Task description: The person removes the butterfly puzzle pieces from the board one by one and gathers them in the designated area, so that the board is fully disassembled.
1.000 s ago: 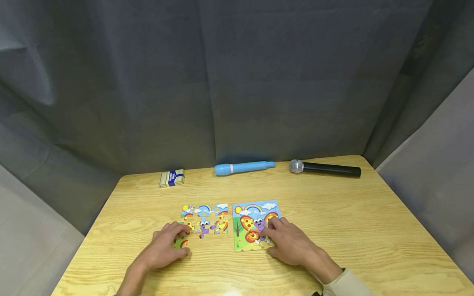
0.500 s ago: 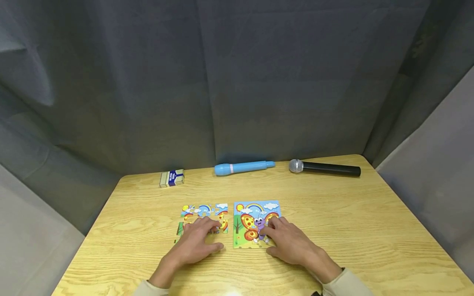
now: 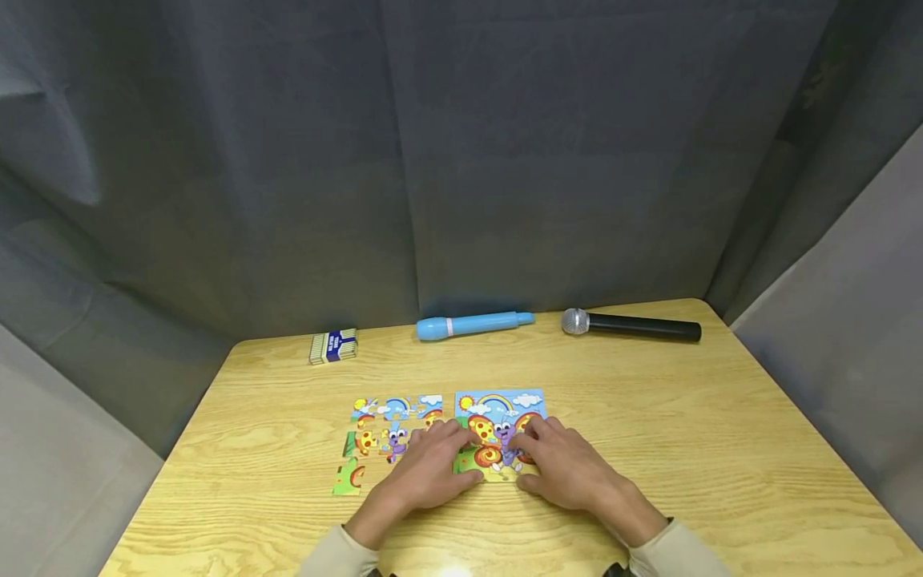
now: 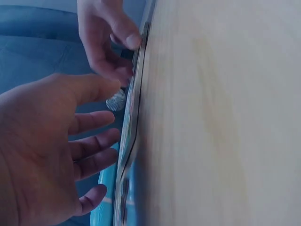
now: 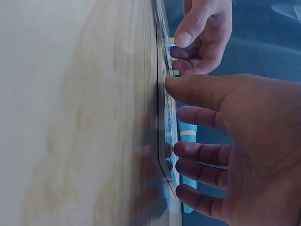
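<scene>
A square butterfly jigsaw picture (image 3: 497, 401) lies flat on the table. My right hand (image 3: 570, 469) rests over its right side, and in the right wrist view the thumb (image 5: 175, 87) is right at the near edge of the board (image 5: 165, 141). Hovering at the picture's left edge is my left hand (image 3: 436, 465), its fingers spread and relaxed with nothing between them in the left wrist view. Left of it several separate jigsaw pieces (image 3: 348, 478) lie in loose rows; the left hand covers part of the group.
Along the back of the wooden table (image 3: 685, 417) lie a blue microphone-shaped stick (image 3: 472, 324) and a black microphone (image 3: 642, 327) with a silver head. A small pack with a blue label (image 3: 334, 346) is at the back left. Dark cloth (image 3: 303, 160) hangs behind the table.
My left hand has moved right, from the left side of the loose pieces to the picture's left edge, uncovering the left-hand pieces. My right hand has stayed on the picture.
</scene>
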### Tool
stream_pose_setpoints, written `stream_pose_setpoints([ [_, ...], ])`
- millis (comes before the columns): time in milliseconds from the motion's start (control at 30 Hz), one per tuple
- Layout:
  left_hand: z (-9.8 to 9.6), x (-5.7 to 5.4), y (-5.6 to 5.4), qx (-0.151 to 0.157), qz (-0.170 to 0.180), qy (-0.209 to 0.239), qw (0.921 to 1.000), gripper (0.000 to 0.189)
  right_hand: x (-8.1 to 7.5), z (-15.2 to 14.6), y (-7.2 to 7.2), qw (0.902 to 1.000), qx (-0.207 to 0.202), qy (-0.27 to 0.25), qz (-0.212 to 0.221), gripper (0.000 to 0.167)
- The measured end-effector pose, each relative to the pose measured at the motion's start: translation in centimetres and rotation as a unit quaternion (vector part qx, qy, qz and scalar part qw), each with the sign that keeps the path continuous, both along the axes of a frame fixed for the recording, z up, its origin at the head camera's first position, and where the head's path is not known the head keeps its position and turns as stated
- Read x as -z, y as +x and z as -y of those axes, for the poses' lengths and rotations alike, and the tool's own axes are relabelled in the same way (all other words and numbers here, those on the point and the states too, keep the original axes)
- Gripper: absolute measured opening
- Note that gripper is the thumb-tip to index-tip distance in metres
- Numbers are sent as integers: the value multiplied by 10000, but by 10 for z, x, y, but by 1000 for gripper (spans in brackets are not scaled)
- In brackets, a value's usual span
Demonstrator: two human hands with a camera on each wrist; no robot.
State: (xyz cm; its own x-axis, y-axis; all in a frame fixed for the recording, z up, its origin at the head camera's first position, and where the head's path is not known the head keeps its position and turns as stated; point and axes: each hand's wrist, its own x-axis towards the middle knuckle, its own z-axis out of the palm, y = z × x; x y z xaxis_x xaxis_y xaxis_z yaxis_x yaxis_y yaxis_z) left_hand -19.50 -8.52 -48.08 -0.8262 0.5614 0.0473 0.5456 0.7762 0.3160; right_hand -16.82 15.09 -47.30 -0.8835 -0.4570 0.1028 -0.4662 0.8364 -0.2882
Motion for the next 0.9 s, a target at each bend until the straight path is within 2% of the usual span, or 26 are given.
stream_pose_setpoints([
  [233,-15,3,-2,-70,144,-74,9998,41,1,-4,-3,9996,263,106,9,36],
  [600,-27,3,0,-275,-11,-209,9994,38,3,-11,-7,9968,782,124,103,31],
  [900,-30,3,0,-460,52,-99,9989,32,4,-12,-9,9965,827,34,132,25],
])
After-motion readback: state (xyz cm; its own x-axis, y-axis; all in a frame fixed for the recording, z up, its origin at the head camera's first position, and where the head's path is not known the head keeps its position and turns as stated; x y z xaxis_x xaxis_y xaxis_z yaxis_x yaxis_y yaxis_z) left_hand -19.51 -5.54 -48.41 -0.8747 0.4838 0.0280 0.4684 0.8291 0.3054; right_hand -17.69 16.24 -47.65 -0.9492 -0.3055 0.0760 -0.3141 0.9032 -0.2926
